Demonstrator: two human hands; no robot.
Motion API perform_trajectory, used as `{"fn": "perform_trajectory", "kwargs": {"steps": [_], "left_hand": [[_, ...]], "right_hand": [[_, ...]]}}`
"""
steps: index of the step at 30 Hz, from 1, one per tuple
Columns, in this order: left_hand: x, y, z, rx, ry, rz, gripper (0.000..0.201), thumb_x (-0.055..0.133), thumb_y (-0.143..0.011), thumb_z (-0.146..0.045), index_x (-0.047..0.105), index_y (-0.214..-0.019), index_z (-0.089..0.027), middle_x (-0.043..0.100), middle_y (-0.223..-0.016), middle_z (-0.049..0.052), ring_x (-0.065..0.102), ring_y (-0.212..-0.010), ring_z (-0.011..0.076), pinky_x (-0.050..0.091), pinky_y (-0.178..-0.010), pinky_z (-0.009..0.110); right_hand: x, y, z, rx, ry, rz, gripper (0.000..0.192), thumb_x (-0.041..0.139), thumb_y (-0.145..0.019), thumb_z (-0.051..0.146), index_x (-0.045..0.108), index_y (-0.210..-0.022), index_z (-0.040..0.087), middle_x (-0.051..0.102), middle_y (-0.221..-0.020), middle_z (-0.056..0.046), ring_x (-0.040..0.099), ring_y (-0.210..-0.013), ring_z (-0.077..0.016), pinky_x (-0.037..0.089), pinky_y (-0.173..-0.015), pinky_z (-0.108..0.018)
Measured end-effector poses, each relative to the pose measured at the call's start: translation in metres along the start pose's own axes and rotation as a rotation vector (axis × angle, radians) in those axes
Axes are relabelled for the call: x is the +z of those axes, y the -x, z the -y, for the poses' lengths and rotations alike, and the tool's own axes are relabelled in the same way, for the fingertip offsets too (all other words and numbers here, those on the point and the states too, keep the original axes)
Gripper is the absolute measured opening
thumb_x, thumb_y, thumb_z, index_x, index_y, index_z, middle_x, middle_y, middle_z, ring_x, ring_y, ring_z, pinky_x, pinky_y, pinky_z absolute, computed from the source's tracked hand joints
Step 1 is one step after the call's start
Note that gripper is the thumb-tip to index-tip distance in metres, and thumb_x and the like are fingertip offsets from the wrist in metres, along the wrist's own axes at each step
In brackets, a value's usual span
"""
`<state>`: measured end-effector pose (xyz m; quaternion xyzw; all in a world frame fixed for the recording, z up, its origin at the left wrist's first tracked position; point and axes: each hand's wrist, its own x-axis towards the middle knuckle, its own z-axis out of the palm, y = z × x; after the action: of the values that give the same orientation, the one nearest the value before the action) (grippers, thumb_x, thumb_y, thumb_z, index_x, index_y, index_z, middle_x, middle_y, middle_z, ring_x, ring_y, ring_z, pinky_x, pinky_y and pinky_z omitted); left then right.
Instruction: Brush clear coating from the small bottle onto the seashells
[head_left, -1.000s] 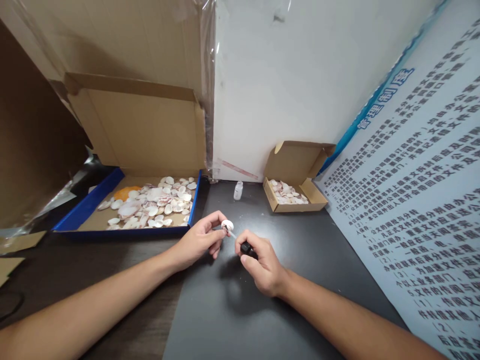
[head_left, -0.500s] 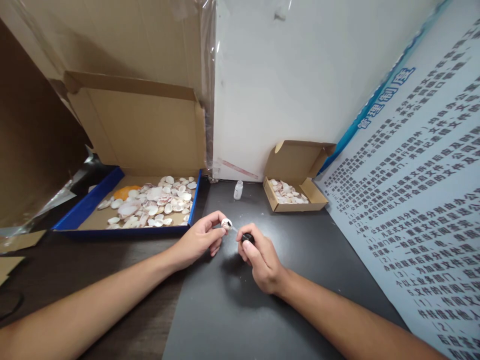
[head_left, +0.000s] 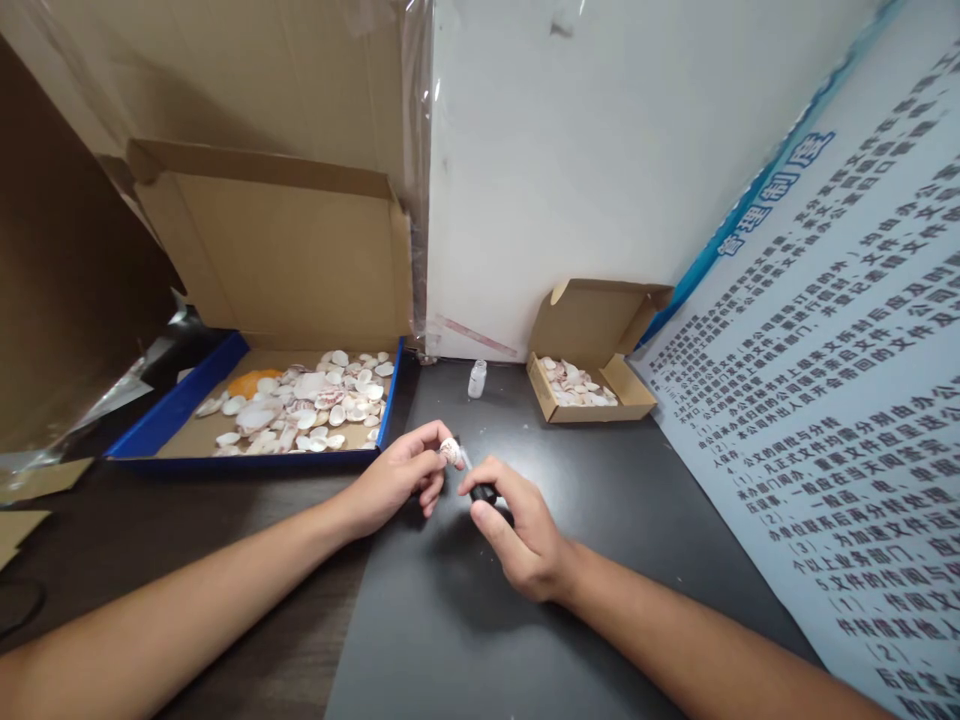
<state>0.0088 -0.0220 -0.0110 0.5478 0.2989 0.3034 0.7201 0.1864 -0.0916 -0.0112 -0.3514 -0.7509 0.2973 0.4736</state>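
Note:
Between thumb and fingers, my left hand [head_left: 405, 472] pinches a small whitish seashell [head_left: 450, 451] with brownish markings. A dark patch shows at the shell's far edge. My right hand [head_left: 521, 525] grips the black cap of a small brush applicator [head_left: 484, 492], whose pale stem points up and left at the shell. The stem's tip is beside or against the shell; I cannot tell whether they touch. Behind the hands, a small clear bottle [head_left: 477, 380] with whitish contents stands upright without a cap.
On the left, an open blue-edged cardboard box [head_left: 244, 458] holds many loose shells [head_left: 300, 400]. A smaller open cardboard box [head_left: 600, 412] with shells stands at the right back. A white panel [head_left: 570, 180] rises behind the table, and a printed sign [head_left: 840, 380] leans at the right.
My right hand has shifted slightly left and down with the applicator, its stem now steeper. The seashell has turned in my left hand, showing more of its patterned outside.

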Motion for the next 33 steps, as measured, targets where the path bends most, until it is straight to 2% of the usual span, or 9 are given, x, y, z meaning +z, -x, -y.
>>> {"fn": "perform_trajectory", "kwargs": {"steps": [4, 8, 14, 20, 25, 33], "left_hand": [[0.0, -0.001, 0.001, 0.007, -0.009, -0.011, 0.009, 0.056, -0.084, -0.025, 0.05, -0.082, -0.018, 0.049, -0.061, -0.008, 0.041, -0.039, 0.004, 0.044, -0.04, 0.018], [0.0, -0.001, 0.001, 0.002, -0.001, -0.005, 0.007, 0.054, -0.084, -0.022, 0.049, -0.083, -0.018, 0.05, -0.063, -0.007, 0.042, -0.04, 0.0037, 0.044, -0.041, 0.018], [0.002, 0.0, -0.001, -0.001, -0.001, -0.016, 0.01, 0.056, -0.085, -0.026, 0.05, -0.084, -0.018, 0.052, -0.065, -0.006, 0.041, -0.041, 0.0036, 0.044, -0.041, 0.018], [0.003, 0.0, -0.002, -0.001, 0.022, -0.028, 0.009, 0.056, -0.084, -0.024, 0.05, -0.083, -0.018, 0.052, -0.064, -0.006, 0.041, -0.041, 0.0042, 0.042, -0.041, 0.017], [0.001, -0.001, -0.002, -0.013, 0.018, -0.014, 0.01, 0.052, -0.086, -0.026, 0.052, -0.082, -0.017, 0.051, -0.061, -0.005, 0.041, -0.041, 0.005, 0.04, -0.042, 0.018], [0.003, -0.001, -0.002, -0.007, 0.039, -0.04, 0.01, 0.054, -0.085, -0.025, 0.051, -0.081, -0.017, 0.056, -0.068, -0.003, 0.041, -0.041, 0.0042, 0.039, -0.041, 0.018]], "right_hand": [[0.004, 0.005, -0.01, 0.163, -0.092, -0.088, 0.018, 0.04, -0.099, 0.031, 0.051, -0.11, 0.021, 0.044, -0.069, 0.004, 0.04, -0.058, -0.0115, 0.035, -0.056, -0.025], [0.005, 0.007, -0.012, 0.15, -0.127, -0.01, 0.021, 0.039, -0.099, 0.033, 0.051, -0.11, 0.02, 0.045, -0.067, 0.004, 0.041, -0.056, -0.0111, 0.035, -0.054, -0.025], [0.005, 0.002, -0.008, 0.195, -0.035, -0.193, 0.018, 0.04, -0.099, 0.032, 0.053, -0.103, 0.02, 0.045, -0.069, 0.004, 0.04, -0.056, -0.0107, 0.035, -0.055, -0.024], [0.007, 0.006, -0.013, 0.171, -0.184, -0.109, 0.021, 0.036, -0.1, 0.033, 0.052, -0.106, 0.021, 0.042, -0.067, 0.005, 0.038, -0.055, -0.0109, 0.033, -0.053, -0.024], [0.006, 0.004, -0.012, 0.215, -0.112, -0.186, 0.02, 0.039, -0.1, 0.035, 0.052, -0.104, 0.021, 0.041, -0.069, 0.004, 0.038, -0.056, -0.0106, 0.033, -0.053, -0.024], [0.006, 0.009, -0.013, 0.144, -0.188, -0.068, 0.023, 0.036, -0.1, 0.036, 0.052, -0.107, 0.021, 0.038, -0.065, 0.005, 0.037, -0.054, -0.0117, 0.032, -0.053, -0.026]]}}
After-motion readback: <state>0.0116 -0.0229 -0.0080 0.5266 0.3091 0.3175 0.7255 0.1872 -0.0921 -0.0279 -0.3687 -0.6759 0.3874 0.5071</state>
